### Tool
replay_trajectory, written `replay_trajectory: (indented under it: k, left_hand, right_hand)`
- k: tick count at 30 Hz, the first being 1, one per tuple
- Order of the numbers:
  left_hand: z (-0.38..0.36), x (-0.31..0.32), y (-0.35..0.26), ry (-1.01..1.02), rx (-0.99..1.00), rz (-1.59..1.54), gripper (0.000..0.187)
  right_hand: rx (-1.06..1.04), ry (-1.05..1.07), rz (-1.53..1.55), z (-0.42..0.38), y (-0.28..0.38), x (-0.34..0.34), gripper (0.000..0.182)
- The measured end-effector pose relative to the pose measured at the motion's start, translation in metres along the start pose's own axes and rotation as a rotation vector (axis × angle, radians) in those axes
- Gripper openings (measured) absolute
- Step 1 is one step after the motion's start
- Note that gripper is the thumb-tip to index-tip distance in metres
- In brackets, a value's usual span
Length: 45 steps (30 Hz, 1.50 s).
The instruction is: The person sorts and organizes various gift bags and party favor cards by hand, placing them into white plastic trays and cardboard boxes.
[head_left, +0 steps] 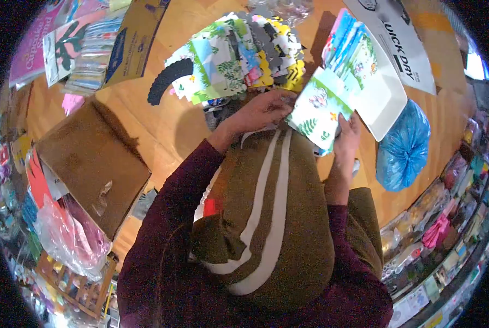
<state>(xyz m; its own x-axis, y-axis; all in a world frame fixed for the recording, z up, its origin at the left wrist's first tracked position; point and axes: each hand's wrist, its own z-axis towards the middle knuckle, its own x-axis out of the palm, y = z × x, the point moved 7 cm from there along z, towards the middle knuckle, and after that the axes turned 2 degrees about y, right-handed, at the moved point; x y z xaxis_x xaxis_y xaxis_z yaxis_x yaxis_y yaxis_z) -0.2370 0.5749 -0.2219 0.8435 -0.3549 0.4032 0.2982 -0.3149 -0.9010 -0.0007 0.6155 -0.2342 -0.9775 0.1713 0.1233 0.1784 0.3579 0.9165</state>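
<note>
My right hand (348, 131) grips the right edge of a printed paper piece (321, 104) with a green border, leaves and a small animal picture, its thumb on the front. Close to the paper's left edge is my left hand (272, 109), fingers curled together; whatever they pinch is too small to make out. Beyond the hands lies a fanned pile of scalloped paper pieces (222, 65) in green, grey, yellow and black. A curved black scalloped strip (169, 79) rests at its left end. Just past the held paper, more colourful printed pieces (345, 49) lean in a white tray (386, 104).
A knotted blue plastic bag (403, 147) sits right of the tray, near a flattened printed carton (397, 44). To the left are a brown cardboard box (94, 164), clear plastic packaging (72, 240) and packaged goods (91, 54). Crowded shelves (436, 229) line the right.
</note>
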Motion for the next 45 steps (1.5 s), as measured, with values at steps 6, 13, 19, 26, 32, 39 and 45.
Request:
replay_trajectory:
  k: [6,13,19,26,32,39,45]
  left_hand:
    - [-0.064,-0.111,-0.007,-0.753,0.074,0.443,0.040]
    - [-0.115,-0.181,-0.044,-1.018,-0.028,1.440,0.063]
    - [-0.126,-0.213,-0.010,-0.976,-0.195,1.204,0.057]
    - [-0.173,-0.193,-0.028,-1.113,-0.170,1.380,0.051]
    - [-0.184,-0.191,-0.019,-0.999,-0.520,1.291,0.074]
    - [-0.086,-0.192,-0.042,-0.656,-0.131,1.495,0.106]
    - [-0.066,-0.205,-0.038,-0.579,-0.354,1.349,0.109]
  right_hand:
    - [0.015,0.025,-0.310,-0.009,-0.032,-0.061,0.023]
    - [-0.103,-0.148,-1.126,-0.011,-0.027,-0.050,0.035]
    - [-0.284,-0.274,-1.271,-0.014,-0.012,-0.040,0.037]
    - [-0.304,-0.267,-1.173,-0.003,-0.011,-0.045,0.040]
    - [-0.332,-0.245,-1.079,-0.006,-0.004,-0.028,0.037]
    - [-0.316,-0.226,-1.037,-0.004,-0.002,-0.022,0.038]
    - [-0.374,-0.220,-1.006,-0.002,-0.006,-0.030,0.038]
